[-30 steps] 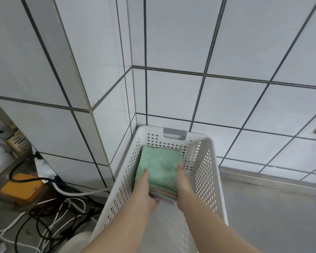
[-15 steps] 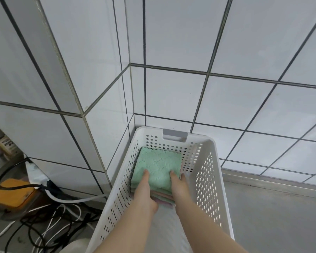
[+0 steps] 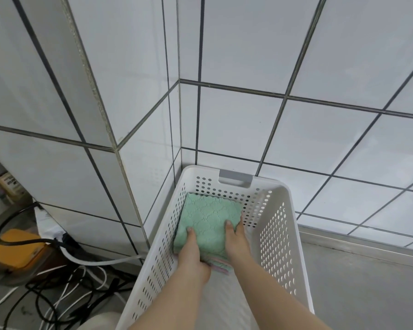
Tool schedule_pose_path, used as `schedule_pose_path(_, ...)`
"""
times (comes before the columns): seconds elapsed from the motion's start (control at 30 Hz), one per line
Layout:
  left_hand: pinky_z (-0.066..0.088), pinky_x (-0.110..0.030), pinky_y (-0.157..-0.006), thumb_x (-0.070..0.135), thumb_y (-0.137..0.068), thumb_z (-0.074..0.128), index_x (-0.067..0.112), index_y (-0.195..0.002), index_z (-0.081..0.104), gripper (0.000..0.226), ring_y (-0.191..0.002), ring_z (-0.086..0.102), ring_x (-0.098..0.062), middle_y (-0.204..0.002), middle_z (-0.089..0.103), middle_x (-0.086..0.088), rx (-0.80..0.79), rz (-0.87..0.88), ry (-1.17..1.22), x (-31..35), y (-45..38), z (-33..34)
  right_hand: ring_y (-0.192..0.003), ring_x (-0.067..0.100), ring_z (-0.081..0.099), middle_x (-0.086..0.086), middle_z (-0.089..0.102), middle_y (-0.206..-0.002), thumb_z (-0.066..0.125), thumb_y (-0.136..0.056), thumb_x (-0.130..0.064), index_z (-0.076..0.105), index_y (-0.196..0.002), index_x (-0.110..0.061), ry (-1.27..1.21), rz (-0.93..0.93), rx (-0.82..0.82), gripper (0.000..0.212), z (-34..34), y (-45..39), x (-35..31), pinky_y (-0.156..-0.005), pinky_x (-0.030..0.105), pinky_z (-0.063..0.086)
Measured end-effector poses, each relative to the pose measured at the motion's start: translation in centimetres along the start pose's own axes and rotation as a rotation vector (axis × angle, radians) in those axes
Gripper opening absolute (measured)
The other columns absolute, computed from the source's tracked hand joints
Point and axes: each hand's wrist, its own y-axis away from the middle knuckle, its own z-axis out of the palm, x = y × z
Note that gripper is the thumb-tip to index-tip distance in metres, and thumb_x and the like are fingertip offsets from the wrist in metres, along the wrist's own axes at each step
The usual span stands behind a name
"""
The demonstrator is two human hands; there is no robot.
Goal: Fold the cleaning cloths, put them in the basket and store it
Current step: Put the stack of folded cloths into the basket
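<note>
Head view, looking down into a tiled corner. A white perforated basket (image 3: 279,234) stands on the grey floor (image 3: 367,294), its far end, with a grey handle slot (image 3: 235,178), set close against the tiled wall (image 3: 320,139) and its left side just beside the tiled pillar (image 3: 57,115). Inside, a stack of folded cleaning cloths (image 3: 208,225), green on top with pink and pale edges showing at the near side, lies at the far end of the basket, its left edge against the left wall and its far edge near the end wall; a narrow gap remains on the right. The left hand (image 3: 191,256) grips the stack at its near left corner, thumb on top. The right hand (image 3: 236,241) grips the near right edge, thumb on top, fingers down the side in the gap. The basket's near half shows bare bottom. Left of the pillar lie tangled cables (image 3: 65,289) and an orange box (image 3: 12,251); open floor lies to the right.
</note>
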Motion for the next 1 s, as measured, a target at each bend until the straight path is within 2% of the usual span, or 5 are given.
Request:
schedule_pose_path(0.33, 0.045, -0.041, -0.074, 0.024, -0.096, 0.050, 0.001, -0.130, 0.046, 0.041, -0.109, 0.055, -0.034, -0.128, 0.053, -0.020, 0.063, 0.102, -0.121, 1.9, 6.3, 1.1, -0.143, 0.028, 0.021, -0.001, 0.019, -0.157, 0.027, -0.099, -0.047, 0.011, -0.150, -0.030, -0.073, 0.079, 0.014, 0.056, -1.5, 1.3, -1.3, -0.114, 0.046, 0.020)
schedule_pose_path(0.5, 0.040, -0.036, -0.093, 0.014, -0.095, 0.047, 0.010, -0.134, 0.044, 0.040, -0.089, 0.053, -0.018, -0.095, 0.049, -0.004, -0.135, 0.240, -0.242, 2.2, 10.3, 0.7, -0.140, 0.026, 0.027, -0.003, 0.025, -0.155, 0.031, -0.099, -0.045, 0.021, -0.148, -0.033, -0.298, 0.072, 0.044, 0.052, -2.7, 2.2, -2.3, -0.111, 0.046, 0.024)
schedule_pose_path(0.6, 0.039, -0.027, -0.084, 0.015, -0.088, 0.047, 0.028, -0.097, 0.057, 0.019, -0.086, 0.051, -0.009, -0.094, 0.048, 0.004, -0.157, 0.535, -0.621, 1.7, 10.2, 1.0, -0.143, 0.022, 0.021, -0.006, 0.022, -0.156, 0.031, -0.100, -0.043, 0.021, -0.148, -0.032, -0.182, -0.024, 0.050, 0.051, -2.4, 2.9, -2.3, -0.113, 0.045, 0.020)
schedule_pose_path(0.77, 0.006, -0.024, -0.114, 0.019, -0.100, 0.035, 0.024, -0.143, 0.036, 0.043, -0.144, 0.007, -0.006, -0.155, 0.023, 0.010, -0.248, 1.076, -1.610, 1.8, 5.6, 2.7, -0.146, 0.014, 0.004, 0.000, 0.008, -0.159, 0.041, -0.098, -0.031, 0.020, -0.150, -0.020, 0.160, -0.227, 0.011, 0.057, -1.4, 2.9, -1.3, -0.119, 0.036, 0.008)
schedule_pose_path(1.0, 0.002, -0.033, -0.119, 0.018, -0.100, 0.025, 0.019, -0.149, 0.022, 0.049, -0.146, 0.001, -0.014, -0.159, 0.013, 0.002, -0.167, 1.131, -2.103, 2.8, -0.5, 2.8, -0.146, 0.015, -0.011, -0.006, -0.004, -0.160, 0.030, -0.100, -0.035, 0.011, -0.150, -0.033, 0.593, -0.304, -0.001, 0.054, 0.2, 1.4, 0.2, -0.117, 0.049, 0.002)
